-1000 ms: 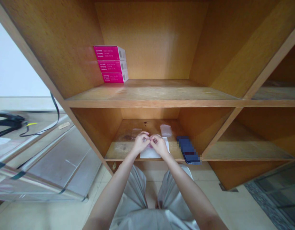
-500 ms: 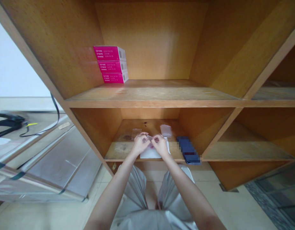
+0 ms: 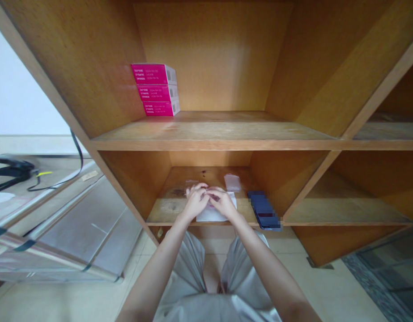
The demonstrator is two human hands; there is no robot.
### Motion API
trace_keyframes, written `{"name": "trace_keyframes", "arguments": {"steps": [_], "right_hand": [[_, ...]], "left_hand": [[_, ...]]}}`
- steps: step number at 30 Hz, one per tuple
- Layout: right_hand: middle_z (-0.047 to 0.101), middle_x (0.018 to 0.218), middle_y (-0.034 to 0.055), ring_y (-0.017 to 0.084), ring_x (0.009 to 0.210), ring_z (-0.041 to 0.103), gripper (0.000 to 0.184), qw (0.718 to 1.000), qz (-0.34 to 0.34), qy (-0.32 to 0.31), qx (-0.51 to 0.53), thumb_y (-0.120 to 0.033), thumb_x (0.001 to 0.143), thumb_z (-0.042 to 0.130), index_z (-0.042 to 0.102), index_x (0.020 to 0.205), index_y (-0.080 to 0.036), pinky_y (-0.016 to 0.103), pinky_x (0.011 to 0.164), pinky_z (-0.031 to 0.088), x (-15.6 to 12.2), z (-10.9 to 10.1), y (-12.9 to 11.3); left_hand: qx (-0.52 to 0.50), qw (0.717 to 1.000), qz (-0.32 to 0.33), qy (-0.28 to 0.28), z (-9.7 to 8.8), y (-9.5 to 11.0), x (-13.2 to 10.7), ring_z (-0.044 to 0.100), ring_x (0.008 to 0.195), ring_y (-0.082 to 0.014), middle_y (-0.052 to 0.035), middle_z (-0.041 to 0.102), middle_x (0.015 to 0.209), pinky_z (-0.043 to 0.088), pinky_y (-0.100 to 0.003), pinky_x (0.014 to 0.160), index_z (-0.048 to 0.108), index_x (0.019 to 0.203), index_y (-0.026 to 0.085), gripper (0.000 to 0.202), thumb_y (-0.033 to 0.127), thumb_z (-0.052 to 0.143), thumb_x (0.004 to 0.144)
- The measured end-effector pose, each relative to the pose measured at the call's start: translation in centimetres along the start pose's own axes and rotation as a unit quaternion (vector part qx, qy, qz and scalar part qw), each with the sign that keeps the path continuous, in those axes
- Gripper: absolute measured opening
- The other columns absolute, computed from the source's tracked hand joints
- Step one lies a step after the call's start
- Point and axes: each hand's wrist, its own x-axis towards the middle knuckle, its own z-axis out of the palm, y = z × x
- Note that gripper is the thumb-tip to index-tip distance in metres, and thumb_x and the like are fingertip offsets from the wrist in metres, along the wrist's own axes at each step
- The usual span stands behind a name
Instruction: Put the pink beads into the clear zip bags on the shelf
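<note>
Over a white sheet of paper [image 3: 210, 216] on the lower shelf, my left hand [image 3: 196, 200] and my right hand [image 3: 223, 202] meet with their fingertips close together. A small clear plastic bag is pinched between them, mostly hidden by the fingers. The left fingers bend over from the left, and the right fingers reach across toward them. Something reddish shows under the hands, too small to name. Behind the right hand lies a stack of clear plastic bags [image 3: 232, 183]. Another clear piece [image 3: 192, 182] lies behind the left hand, partly covered.
Pink boxes [image 3: 158, 93] are stacked on the upper shelf [image 3: 219, 130] at left. A dark blue blurred-out item [image 3: 265, 210] lies at the right of the lower shelf, over its front edge. A plastic-covered rack [image 3: 82, 223] and a black cable [image 3: 79, 150] are at far left.
My right hand has moved left and its fingers now lie against the left fingertips. The clear bag, visible between the hands before, is now mostly covered.
</note>
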Motion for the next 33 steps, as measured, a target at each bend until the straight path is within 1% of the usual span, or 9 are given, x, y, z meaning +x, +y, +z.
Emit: {"name": "trace_keyframes", "arguments": {"steps": [4,6,9,12,15,19,25,30,33], "right_hand": [[0.06,0.1,0.0049,0.015,0.092,0.054,0.029,1.0,0.016,-0.021,0.011,-0.011,0.072,0.054,0.062,0.098,-0.022,0.029,0.082,0.042,0.2,-0.3,0.0],[0.061,0.098,0.0049,0.015,0.091,0.055,0.028,0.999,0.031,-0.016,0.024,-0.012,0.07,0.056,0.063,0.096,-0.021,0.029,0.082,0.043,0.2,-0.4,0.1],[0.063,0.095,0.0055,0.015,0.086,0.058,0.024,0.995,0.078,0.005,0.063,-0.019,0.07,0.058,0.063,0.094,-0.019,0.03,0.078,0.045,0.1,-0.6,0.5],[0.065,0.092,0.0064,0.015,0.078,0.06,0.026,0.985,0.131,0.018,0.109,-0.027,0.069,0.061,0.062,0.093,-0.018,0.03,0.072,0.048,-0.2,-0.6,0.8],[0.066,0.091,0.0068,0.015,0.075,0.061,0.028,0.979,0.15,0.012,0.138,-0.032,0.069,0.062,0.062,0.093,-0.017,0.03,0.07,0.049,-0.4,-0.5,0.9],[0.066,0.092,0.0059,0.015,0.075,0.061,0.028,0.976,0.152,-0.007,0.154,-0.034,0.07,0.061,0.062,0.093,-0.019,0.03,0.071,0.049,-0.4,-0.4,1.0],[0.066,0.092,0.0057,0.016,0.08,0.061,0.024,0.974,0.148,-0.004,0.171,-0.033,0.07,0.06,0.063,0.09,-0.019,0.032,0.076,0.048,-0.4,-0.4,0.9],[0.066,0.086,0.0041,0.015,0.077,0.06,0.022,0.976,0.153,0.002,0.153,-0.034,0.072,0.058,0.063,0.085,-0.019,0.03,0.073,0.047,-0.3,-0.4,0.9],[0.065,0.078,0.0034,0.015,0.071,0.059,0.022,0.976,0.168,0.032,0.132,-0.037,0.074,0.053,0.062,0.078,-0.018,0.027,0.067,0.047,-0.4,-0.7,1.2]], "left_hand": [[-0.005,1.0,0.026,0.014,0.0,0.1,-0.2,0.047,0.105,-0.0193,-0.0014,0.057,0.11,0.026,-0.041,0.093,0.058,0.07,0.02,0.013,0.022,0.047,0.075],[-0.014,0.999,0.044,0.019,-0.4,0.1,-0.3,0.045,0.108,-0.0193,-0.0022,0.056,0.113,0.024,-0.041,0.095,0.058,0.082,0.022,0.012,0.025,0.049,0.075],[-0.02,0.997,0.07,-0.008,-1.1,-0.3,-0.5,0.042,0.113,-0.02,-0.0044,0.053,0.119,0.018,-0.043,0.1,0.048,0.113,0.026,0.037,0.029,0.051,0.076],[-0.004,0.993,0.092,-0.075,-1.6,-1.0,-0.5,0.036,0.119,-0.0233,-0.0064,0.048,0.126,0.012,-0.046,0.103,0.037,0.126,0.028,0.056,0.035,0.055,0.073],[0.009,0.989,0.102,-0.109,-1.5,-1.6,-0.5,0.034,0.122,-0.025,-0.0071,0.046,0.128,0.007,-0.047,0.104,0.036,0.127,0.029,0.062,0.042,0.058,0.07],[0.006,0.992,0.088,-0.095,-0.9,-2.1,-0.6,0.038,0.119,-0.0243,-0.007,0.049,0.125,0.006,-0.048,0.103,0.039,0.125,0.029,0.062,0.047,0.058,0.069],[-0.007,0.994,0.078,-0.073,-0.4,-2.1,-0.6,0.042,0.115,-0.0239,-0.0065,0.052,0.121,0.007,-0.048,0.103,0.045,0.119,0.029,0.061,0.049,0.062,0.064],[-0.04,0.995,0.056,-0.067,-0.3,-1.7,-0.7,0.046,0.111,-0.0235,-0.0061,0.056,0.116,0.017,-0.045,0.101,0.049,0.115,0.027,0.055,0.047,0.062,0.065],[-0.066,0.996,0.042,-0.044,-0.3,-1.9,-0.8,0.048,0.108,-0.0221,-0.0056,0.057,0.114,0.026,-0.04,0.097,0.05,0.112,0.026,0.051,0.044,0.062,0.066]]}}
